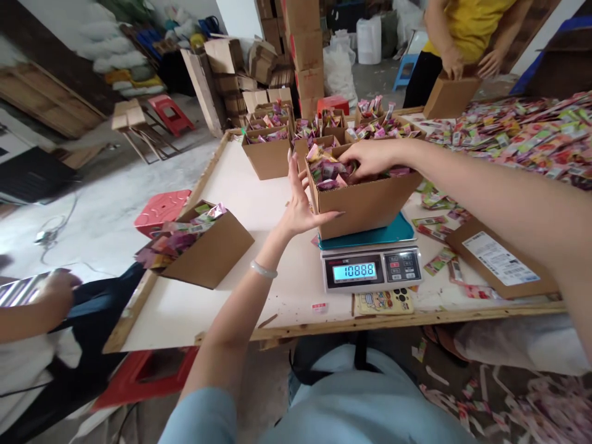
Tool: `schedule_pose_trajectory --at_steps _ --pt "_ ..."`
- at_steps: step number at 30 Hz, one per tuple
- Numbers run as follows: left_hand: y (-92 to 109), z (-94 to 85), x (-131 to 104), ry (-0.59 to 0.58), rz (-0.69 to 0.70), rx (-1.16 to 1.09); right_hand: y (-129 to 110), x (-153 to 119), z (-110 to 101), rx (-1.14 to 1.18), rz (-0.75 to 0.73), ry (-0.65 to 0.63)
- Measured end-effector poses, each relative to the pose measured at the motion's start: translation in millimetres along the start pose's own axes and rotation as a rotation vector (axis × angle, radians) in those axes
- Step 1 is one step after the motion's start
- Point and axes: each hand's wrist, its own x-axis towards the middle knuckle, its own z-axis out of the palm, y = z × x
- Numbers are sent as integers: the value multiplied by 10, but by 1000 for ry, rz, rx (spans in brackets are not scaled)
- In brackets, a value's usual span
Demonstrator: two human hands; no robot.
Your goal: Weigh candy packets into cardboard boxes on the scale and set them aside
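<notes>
An open cardboard box (365,206) filled with small colourful packets (326,169) sits on a digital scale (372,265), whose lit display reads 10888, the decimal point being unclear. My left hand (300,206) is held at the box's left end, its fingers spread and thumb stretched along the near side. Inside the box, my right hand (367,159) has its fingers curled down onto the packets, the fingertips partly hidden among them. To the left stands another cardboard box (208,250) of packets, tilted in view.
More filled boxes (268,157) stand at the table's far side. Loose packets (522,132) heap on the right. A labelled carton (502,259) and a phone in a patterned case (383,301) lie near the front edge. A co-worker in yellow (467,31) handles a box; another person's arm (41,308) shows at left.
</notes>
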Motion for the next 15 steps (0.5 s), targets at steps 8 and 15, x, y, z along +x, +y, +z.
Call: schedule_pose_trajectory --at_steps 8,15 --pt "-48 10 -20 -4 -53 10 121 -321 38 132 19 211" --pt "-40 5 3 -12 -108 -5 167 -478 -2 146 22 383"
